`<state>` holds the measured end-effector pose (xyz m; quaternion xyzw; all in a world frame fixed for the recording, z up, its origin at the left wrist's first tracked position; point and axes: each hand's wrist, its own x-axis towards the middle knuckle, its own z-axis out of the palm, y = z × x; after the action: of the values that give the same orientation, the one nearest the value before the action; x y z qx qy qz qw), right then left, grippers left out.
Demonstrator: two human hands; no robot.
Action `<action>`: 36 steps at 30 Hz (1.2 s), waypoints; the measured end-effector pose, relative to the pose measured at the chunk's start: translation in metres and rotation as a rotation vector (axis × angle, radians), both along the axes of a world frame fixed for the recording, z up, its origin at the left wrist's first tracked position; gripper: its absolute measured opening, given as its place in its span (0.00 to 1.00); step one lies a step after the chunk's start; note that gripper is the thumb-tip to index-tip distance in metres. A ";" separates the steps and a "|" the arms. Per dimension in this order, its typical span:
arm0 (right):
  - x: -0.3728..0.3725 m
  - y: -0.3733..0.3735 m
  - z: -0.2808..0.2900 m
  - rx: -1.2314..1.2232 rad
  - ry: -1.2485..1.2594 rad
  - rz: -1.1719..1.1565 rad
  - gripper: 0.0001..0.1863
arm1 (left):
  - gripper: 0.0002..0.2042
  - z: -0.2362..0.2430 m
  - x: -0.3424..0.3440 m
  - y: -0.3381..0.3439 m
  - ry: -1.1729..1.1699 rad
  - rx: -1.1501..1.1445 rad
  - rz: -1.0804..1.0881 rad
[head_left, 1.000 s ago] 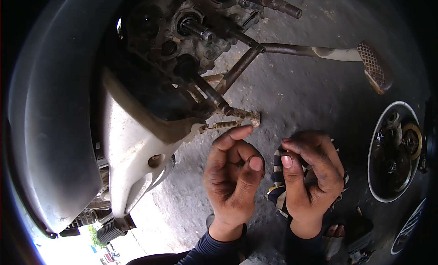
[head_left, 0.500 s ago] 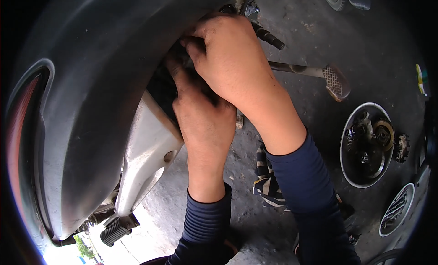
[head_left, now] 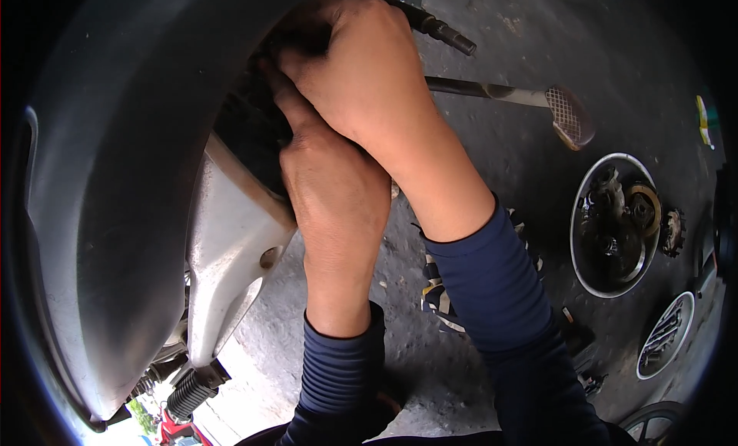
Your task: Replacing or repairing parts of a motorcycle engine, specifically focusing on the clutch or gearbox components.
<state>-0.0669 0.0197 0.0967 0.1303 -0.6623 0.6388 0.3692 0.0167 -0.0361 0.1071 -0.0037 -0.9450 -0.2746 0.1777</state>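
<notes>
My left hand (head_left: 332,188) reaches up beside the dark body panel (head_left: 131,162) of a motorcycle, one finger stretched into the shadowed opening above the pale metal frame piece (head_left: 223,238). My right hand (head_left: 357,73) lies over it, higher up, its fingertips in the dark behind the panel's edge; whether either hand holds anything is hidden. A dark metal shaft (head_left: 450,35) sticks out right of my right hand, and a pedal with a ridged pad (head_left: 565,116) extends to the right below it.
On the gray floor (head_left: 500,131) at the right lie a round metal pan (head_left: 613,288) of greasy parts, a ring-shaped part (head_left: 673,231) and an oval tray (head_left: 653,346) of long metal items. A striped cloth (head_left: 437,300) lies under my right forearm. A black footpeg (head_left: 188,392) is at the lower left.
Both hands have moved from below the engine, where they were curled apart, up into the opening behind the panel. Over the last half second they have shifted slightly farther up and left.
</notes>
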 end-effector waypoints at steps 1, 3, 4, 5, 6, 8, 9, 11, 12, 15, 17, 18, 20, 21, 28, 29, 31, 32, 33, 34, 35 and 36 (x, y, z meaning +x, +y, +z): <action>0.000 -0.001 -0.002 0.005 -0.007 -0.002 0.07 | 0.44 -0.003 0.000 -0.002 -0.007 0.005 -0.002; -0.001 -0.001 -0.002 0.001 -0.066 0.038 0.08 | 0.44 -0.007 -0.001 -0.004 0.027 0.002 -0.036; -0.001 0.001 -0.001 0.002 -0.069 0.036 0.08 | 0.44 -0.007 -0.001 -0.004 0.024 0.004 -0.039; -0.001 0.003 0.001 0.050 -0.107 0.044 0.09 | 0.43 -0.006 -0.002 -0.004 0.018 0.008 -0.045; 0.001 0.004 0.003 0.096 -0.146 0.056 0.09 | 0.43 -0.006 -0.003 -0.005 0.009 0.009 -0.048; 0.007 0.006 0.007 0.033 -0.175 0.095 0.09 | 0.42 -0.007 -0.002 -0.005 0.010 0.011 -0.039; 0.009 0.007 0.009 -0.033 -0.196 0.132 0.09 | 0.41 -0.007 -0.003 -0.005 0.017 0.010 -0.031; 0.006 0.006 0.008 0.031 -0.111 0.059 0.07 | 0.37 -0.011 -0.003 -0.009 0.058 0.040 -0.085; 0.006 0.008 0.011 0.099 -0.023 -0.016 0.06 | 0.34 -0.012 -0.003 -0.010 0.103 0.074 -0.141; 0.020 0.006 0.017 0.127 -0.016 -0.131 0.06 | 0.25 -0.019 -0.003 -0.019 0.106 0.049 -0.251; 0.033 -0.012 0.034 0.382 -0.134 -0.374 0.05 | 0.22 -0.014 -0.001 -0.021 0.125 -0.012 -0.264; 0.035 -0.017 0.040 0.649 -0.251 -0.615 0.04 | 0.20 -0.014 0.000 -0.021 0.146 -0.061 -0.275; 0.028 0.001 0.038 0.495 -0.241 -0.337 0.04 | 0.16 -0.023 -0.004 -0.024 0.272 -0.066 -0.289; 0.025 0.007 0.037 0.336 -0.226 -0.065 0.05 | 0.12 -0.026 -0.005 -0.026 0.400 -0.070 -0.305; 0.024 0.009 0.042 0.445 -0.266 -0.095 0.05 | 0.11 -0.024 -0.002 -0.019 0.312 -0.096 -0.228; 0.018 0.006 0.037 0.427 -0.250 -0.083 0.05 | 0.10 -0.024 -0.004 -0.019 0.357 -0.078 -0.267; 0.017 0.004 0.037 0.406 -0.237 -0.067 0.05 | 0.10 -0.023 -0.002 -0.021 0.399 -0.063 -0.306; 0.017 0.004 0.036 0.448 -0.240 -0.112 0.04 | 0.16 -0.021 0.002 -0.022 0.270 -0.124 -0.262; 0.018 0.006 0.037 0.493 -0.243 -0.160 0.04 | 0.22 -0.020 0.004 -0.023 0.143 -0.181 -0.219; 0.022 0.008 0.036 0.492 -0.243 -0.160 0.04 | 0.22 -0.019 0.004 -0.022 0.144 -0.182 -0.219; 0.029 0.009 0.034 0.440 -0.114 -0.207 0.04 | 0.22 -0.016 0.003 -0.021 0.142 -0.188 -0.206; 0.034 0.012 0.031 0.391 0.012 -0.254 0.05 | 0.21 -0.017 0.003 -0.020 0.138 -0.191 -0.194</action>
<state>-0.0330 0.0321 0.1278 0.1186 -0.7822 0.4460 0.4186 0.0194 -0.0557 0.0903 -0.1305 -0.9476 -0.1983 0.2137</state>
